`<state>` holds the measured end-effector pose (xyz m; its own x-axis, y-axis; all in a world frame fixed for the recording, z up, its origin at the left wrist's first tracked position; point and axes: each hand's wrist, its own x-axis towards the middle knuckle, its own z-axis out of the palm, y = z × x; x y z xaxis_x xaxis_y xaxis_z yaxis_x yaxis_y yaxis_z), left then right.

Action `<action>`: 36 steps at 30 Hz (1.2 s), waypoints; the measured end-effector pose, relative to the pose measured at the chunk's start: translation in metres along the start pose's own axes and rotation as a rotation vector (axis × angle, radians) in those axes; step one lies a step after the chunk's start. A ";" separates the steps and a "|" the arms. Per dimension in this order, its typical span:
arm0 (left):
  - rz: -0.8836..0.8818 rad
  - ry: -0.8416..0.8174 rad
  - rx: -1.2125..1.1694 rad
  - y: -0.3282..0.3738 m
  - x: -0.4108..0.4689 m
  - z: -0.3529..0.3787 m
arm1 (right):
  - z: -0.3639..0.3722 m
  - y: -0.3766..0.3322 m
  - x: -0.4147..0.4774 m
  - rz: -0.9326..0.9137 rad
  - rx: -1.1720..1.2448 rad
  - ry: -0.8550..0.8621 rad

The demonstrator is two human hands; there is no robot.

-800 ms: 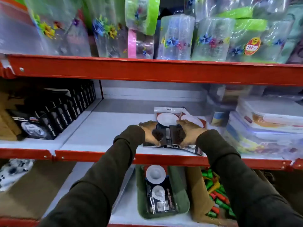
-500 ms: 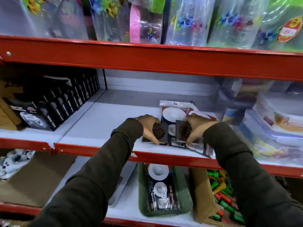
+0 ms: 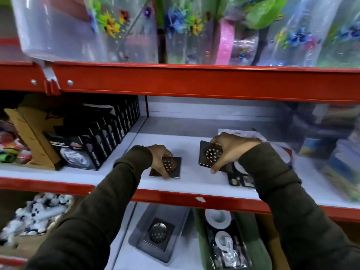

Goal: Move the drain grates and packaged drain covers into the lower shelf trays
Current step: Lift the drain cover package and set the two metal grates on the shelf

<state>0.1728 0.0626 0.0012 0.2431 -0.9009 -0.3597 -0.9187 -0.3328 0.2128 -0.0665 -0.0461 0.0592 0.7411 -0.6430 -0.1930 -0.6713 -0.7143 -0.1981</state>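
My left hand (image 3: pixel 158 158) grips a square metal drain grate (image 3: pixel 172 166) lying flat on the white middle shelf (image 3: pixel 191 178). In my right hand (image 3: pixel 231 149) a second perforated drain grate (image 3: pixel 211 153) is lifted and tilted above the shelf. Packaged drain covers (image 3: pixel 240 178) lie under and behind my right wrist, partly hidden. On the lower shelf, a grey tray (image 3: pixel 140 228) holds one drain grate (image 3: pixel 158 233), and a green tray (image 3: pixel 253 236) to its right holds a packaged drain cover (image 3: pixel 222 234).
Black boxed goods (image 3: pixel 97 141) stand in a row left of my hands, beside a cardboard box (image 3: pixel 29 125). Clear plastic containers (image 3: pixel 335 145) fill the right of the shelf. A red shelf beam (image 3: pixel 194 82) runs overhead, with floral plastic containers (image 3: pixel 116 28) above it.
My hands have drawn apart, each taking one grate off the packages: the left one moved left and down onto the bare shelf, the right one lifted. The grey tray has come into view below.
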 end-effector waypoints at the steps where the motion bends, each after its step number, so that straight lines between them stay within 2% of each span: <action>1: 0.011 -0.010 -0.007 -0.003 -0.001 0.001 | 0.002 -0.008 0.003 -0.003 0.005 0.002; 3: 0.016 -0.024 -0.051 -0.015 -0.006 0.000 | 0.006 -0.025 0.009 0.002 0.010 0.007; 5: 0.054 -0.002 -0.227 -0.035 -0.012 -0.005 | 0.010 -0.038 0.016 0.011 0.022 0.010; 8: 0.185 0.169 -0.521 -0.069 -0.024 -0.015 | 0.020 -0.058 0.027 -0.007 0.061 0.004; 10: 0.211 0.319 -0.622 -0.083 -0.027 -0.015 | 0.032 -0.076 0.038 -0.038 0.093 -0.006; 13: 0.198 0.557 -0.445 -0.092 -0.018 -0.008 | 0.055 -0.099 0.058 -0.086 0.116 -0.036; 18: 0.151 0.726 -0.266 -0.095 -0.011 0.007 | 0.082 -0.114 0.073 -0.075 0.144 -0.046; 26: 0.117 0.786 -0.227 -0.089 -0.007 0.019 | 0.091 -0.102 0.068 -0.065 0.170 0.005; 31: 0.118 0.818 -0.151 -0.057 -0.006 0.021 | 0.088 -0.072 0.053 -0.012 0.111 0.304; 36: 0.159 0.807 -0.146 0.013 -0.003 0.027 | 0.077 -0.021 0.022 0.098 0.065 0.380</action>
<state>0.1521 0.0687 -0.0190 0.3132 -0.8448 0.4337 -0.9247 -0.1674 0.3419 -0.0369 -0.0241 -0.0148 0.6161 -0.7726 0.1532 -0.7294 -0.6331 -0.2591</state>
